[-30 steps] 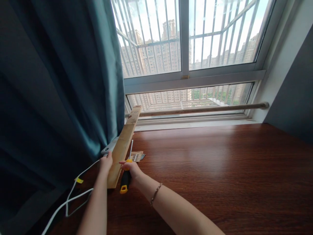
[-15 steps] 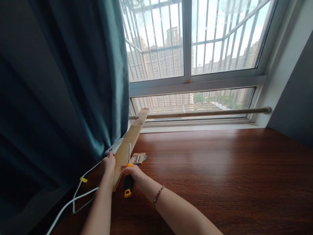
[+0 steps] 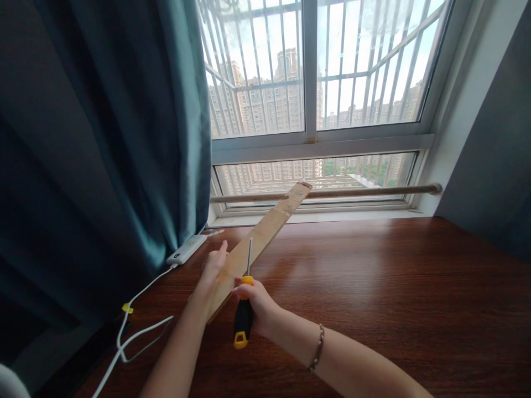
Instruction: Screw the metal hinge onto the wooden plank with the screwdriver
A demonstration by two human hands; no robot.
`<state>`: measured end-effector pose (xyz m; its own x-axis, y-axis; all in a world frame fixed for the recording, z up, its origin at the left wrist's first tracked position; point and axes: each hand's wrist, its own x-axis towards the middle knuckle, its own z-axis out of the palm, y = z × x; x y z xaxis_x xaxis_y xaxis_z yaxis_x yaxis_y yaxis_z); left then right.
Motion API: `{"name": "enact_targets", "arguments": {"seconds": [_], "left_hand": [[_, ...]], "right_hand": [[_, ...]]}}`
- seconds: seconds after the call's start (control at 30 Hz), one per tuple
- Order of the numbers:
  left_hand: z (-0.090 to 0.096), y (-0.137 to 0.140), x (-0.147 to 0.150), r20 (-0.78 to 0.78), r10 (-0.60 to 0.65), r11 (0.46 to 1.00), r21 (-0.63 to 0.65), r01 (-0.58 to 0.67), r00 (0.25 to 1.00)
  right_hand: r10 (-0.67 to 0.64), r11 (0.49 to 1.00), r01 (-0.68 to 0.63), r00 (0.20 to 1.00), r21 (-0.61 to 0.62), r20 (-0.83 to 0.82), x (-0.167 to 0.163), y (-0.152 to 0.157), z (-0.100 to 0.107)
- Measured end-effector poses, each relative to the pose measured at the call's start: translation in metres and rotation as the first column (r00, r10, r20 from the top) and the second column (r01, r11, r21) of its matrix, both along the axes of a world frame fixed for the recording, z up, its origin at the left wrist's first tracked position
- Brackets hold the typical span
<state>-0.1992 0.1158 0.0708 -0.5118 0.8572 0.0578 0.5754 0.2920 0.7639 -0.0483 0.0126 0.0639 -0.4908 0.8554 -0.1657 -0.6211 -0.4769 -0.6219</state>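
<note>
Your left hand (image 3: 214, 266) is curled at the near part of the wooden board (image 3: 265, 229), on its left edge, one finger sticking up; its other fingertips are hidden, so how firm that hold is cannot be told. Your right hand (image 3: 259, 303) is closed around the screwdriver (image 3: 243, 316), its thumb side by the board's right edge; whether it also bears the board's weight is unclear. The board lies between your hands and slants away ahead and to the right, its far end overlapping the rail (image 3: 365, 192) in view. To handle it well, let the left hand carry the board and the right mainly steady it, with the driver's tip aimed away from your left fingers. Mind the far end near the window, and the white cable (image 3: 143, 287) left of your left hand.
</note>
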Motion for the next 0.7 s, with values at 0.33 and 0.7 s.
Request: {"name": "enact_targets", "arguments": {"seconds": [0.33,0.7], "left_hand": [[-0.033,-0.05,0.136,0.569,-0.352,0.936,0.217,0.277,0.743],[-0.059,-0.076,0.231,0.719,-0.196,0.98,0.162,0.113,0.667]], "right_hand": [[-0.101,0.994,0.11,0.969,-0.028,0.225,0.132,-0.019,-0.009],[-0.12,0.992,0.125,0.888,0.017,0.444,0.213,-0.024,-0.022]]}}
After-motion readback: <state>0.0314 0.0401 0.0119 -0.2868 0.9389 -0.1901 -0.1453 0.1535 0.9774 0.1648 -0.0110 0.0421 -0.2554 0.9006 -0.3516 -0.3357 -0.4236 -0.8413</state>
